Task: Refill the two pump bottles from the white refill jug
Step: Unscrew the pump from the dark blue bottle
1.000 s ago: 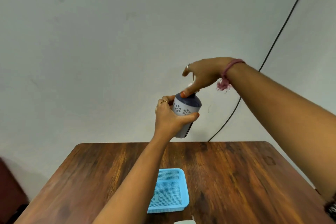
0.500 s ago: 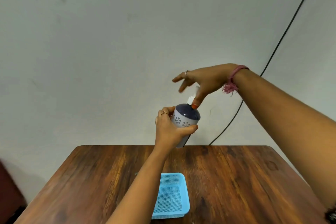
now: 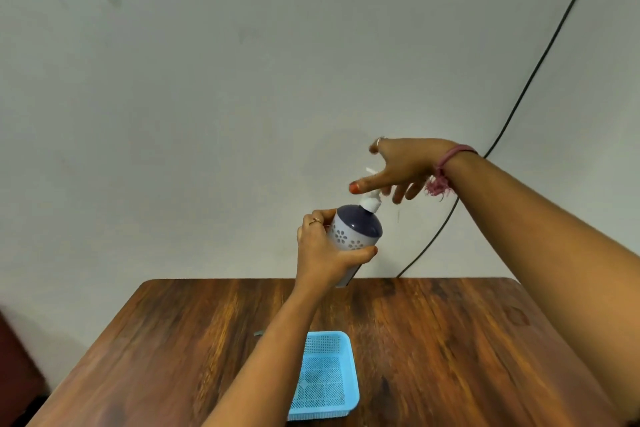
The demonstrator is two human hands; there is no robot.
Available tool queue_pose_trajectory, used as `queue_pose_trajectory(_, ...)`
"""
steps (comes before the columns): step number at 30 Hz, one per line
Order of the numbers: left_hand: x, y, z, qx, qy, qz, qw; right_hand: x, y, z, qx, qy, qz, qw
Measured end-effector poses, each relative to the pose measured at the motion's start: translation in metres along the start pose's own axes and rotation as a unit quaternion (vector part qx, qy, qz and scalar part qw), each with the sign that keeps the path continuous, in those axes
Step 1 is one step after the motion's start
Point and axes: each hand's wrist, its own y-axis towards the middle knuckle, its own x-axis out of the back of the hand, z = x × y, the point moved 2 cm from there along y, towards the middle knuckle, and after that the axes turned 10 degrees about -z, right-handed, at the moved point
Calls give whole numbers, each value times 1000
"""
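Looking out: I see both of the person's arms raised over a table, with a plain wall filling most of the view.
Left hand: the left hand is clenched round the body of the pump bottle, thumb across the front and fingers behind; a ring shows on one finger.
Pump bottle: I see it held in the air above the far edge of the table, tilted slightly to the right, with a pale lower part printed with flowers and a dark domed shoulder.
Pump head: the white pump head sits on the bottle's neck, its thin spout pointing up and left behind the right hand's fingers.
Right hand: the right hand is released, fingers spread, just above the pump head; one fingertip with an orange nail reaches left over it. I cannot tell whether any finger touches the pump.
Wrist: a pink thread band circles the right wrist, with a frayed tassel hanging below.
Surface: the wooden table is dark brown with streaked grain and rounded far corners.
Basket: a light blue mesh basket rests on the table near me, below the left forearm.
Room: the wall is pale grey and faintly smudged; a black cable runs diagonally down it from the upper right and ends behind the table's far edge.
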Motion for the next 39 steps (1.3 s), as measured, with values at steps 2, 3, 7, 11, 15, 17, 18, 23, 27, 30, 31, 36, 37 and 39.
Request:
queue_pose_trajectory(2, -2, -3, -2, -4, 16, 5, 1000, -7, 1, -5, 21, -33, 24, 999)
queue_pose_trajectory(3, -3, -4, -1, -4, 21, 11, 1000, -8, 1, -6, 44, -35, 29, 998)
queue_pose_trajectory(7, -3, -6, 2, -1, 15, 11, 1000, 6, -7, -15, 49, 53, -12, 997)
queue_pose_trajectory(11, -5, -8, 1, -16, 28, 17, 999, -17, -11, -18, -61, 29, 61, 996)
queue_pose_trajectory(15, -7, -10, 4, -10, 37, 35, 999, -18, -11, -24, 24, 26, 45, 998)
queue_pose_trajectory(17, -5, -11, 10, -3, 40, 34, 999, -2, -13, -25, 63, 16, 12, 998)
queue_pose_trajectory(18, -1, -12, 14, 5, 38, 29, 999, 5, -15, -25, 76, 18, 1, 997)
queue_pose_trajectory(23, 13, -16, 31, 31, 27, 18, 999, 23, -18, -23, 104, 17, -26, 994)
queue_pose_trajectory(27, 28, -12, 42, 34, 17, 20, 999, 28, -16, -20, 107, 41, -33, 993)
queue_pose_trajectory(30, 42, -7, 49, 35, 20, 18, 999, 31, -16, -15, 105, 67, -49, 991)
queue_pose_trajectory(31, 46, -5, 52, 38, 19, 17, 999, 32, -15, -14, 101, 75, -54, 991)
queue_pose_trajectory(36, 61, 1, 61, 46, 20, 22, 998, 27, -14, -2, 87, 125, -58, 987)
queue_pose_trajectory(37, 63, 2, 63, 45, 22, 27, 998, 23, -13, 1, 85, 133, -55, 986)
queue_pose_trajectory(39, 67, 4, 64, 41, 20, 35, 998, 17, -11, 5, 78, 129, -47, 988)
